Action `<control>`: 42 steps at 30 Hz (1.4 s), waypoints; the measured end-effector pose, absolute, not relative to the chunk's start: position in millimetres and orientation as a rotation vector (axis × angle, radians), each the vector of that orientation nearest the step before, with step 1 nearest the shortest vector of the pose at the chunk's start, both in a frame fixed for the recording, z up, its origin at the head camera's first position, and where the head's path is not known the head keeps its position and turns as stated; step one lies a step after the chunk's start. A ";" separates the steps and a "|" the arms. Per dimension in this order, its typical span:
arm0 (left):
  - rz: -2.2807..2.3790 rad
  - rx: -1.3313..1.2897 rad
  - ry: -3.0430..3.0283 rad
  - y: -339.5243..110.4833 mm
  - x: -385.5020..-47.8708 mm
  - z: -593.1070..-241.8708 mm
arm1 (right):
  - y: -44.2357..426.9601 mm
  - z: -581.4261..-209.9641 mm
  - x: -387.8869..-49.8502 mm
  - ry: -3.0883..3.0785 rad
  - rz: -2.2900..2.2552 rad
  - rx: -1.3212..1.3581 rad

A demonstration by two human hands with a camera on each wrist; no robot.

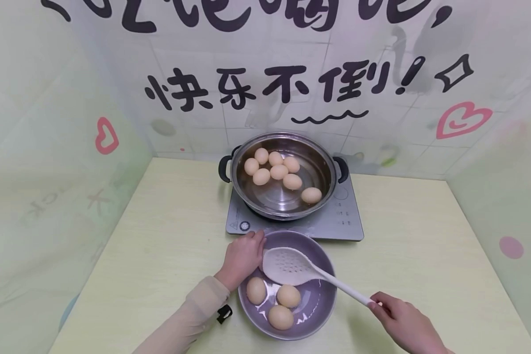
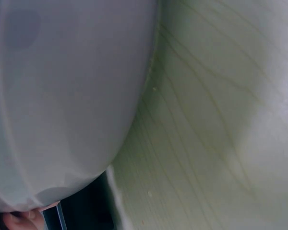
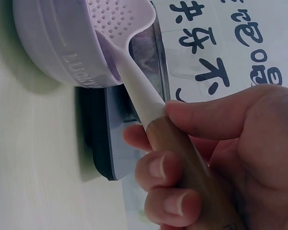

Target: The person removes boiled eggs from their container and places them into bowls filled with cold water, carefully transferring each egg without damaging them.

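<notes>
A white slotted spoon [image 1: 288, 266] with a brown handle end lies over the purple bowl [image 1: 323, 314], its perforated head inside the rim. My right hand [image 1: 408, 322] grips the handle; in the right wrist view the thumb and fingers curl round its brown part [image 3: 182, 160]. At the bowl's left rim, my left hand [image 1: 242, 258] holds the edge; part of its fingers [image 2: 26, 219] shows at the lower left of the left wrist view. Three eggs [image 1: 280, 317] sit in the bowl, below the spoon head. The head carries no egg.
Behind the bowl stands a steel pot [image 1: 284, 215] with two black handles and several eggs [image 1: 279, 171] in it. It rests on a grey induction cooker [image 1: 342, 216]. A small black object [image 1: 224, 313] lies left of the bowl. A printed wall sheet [image 1: 186, 128] closes off the back.
</notes>
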State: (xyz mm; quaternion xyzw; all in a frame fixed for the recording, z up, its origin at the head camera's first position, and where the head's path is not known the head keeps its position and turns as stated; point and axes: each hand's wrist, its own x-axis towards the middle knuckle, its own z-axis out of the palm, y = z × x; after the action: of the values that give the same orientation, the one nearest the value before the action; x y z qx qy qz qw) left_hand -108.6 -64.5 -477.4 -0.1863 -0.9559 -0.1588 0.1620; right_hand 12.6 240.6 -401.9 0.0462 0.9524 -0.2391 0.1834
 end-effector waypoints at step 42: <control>-0.440 -0.539 -2.705 -65.1 -109.4 -479.3 | 263.9 -327.6 -105.8 3.161 -0.559 -0.158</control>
State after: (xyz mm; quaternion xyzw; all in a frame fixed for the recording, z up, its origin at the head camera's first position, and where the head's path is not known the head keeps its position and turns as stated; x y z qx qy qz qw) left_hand -109.4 -65.1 -479.3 -0.1899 -0.9538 -0.1551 0.1736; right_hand -105.8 263.9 -327.6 -0.0490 0.9829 -0.1739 -0.0364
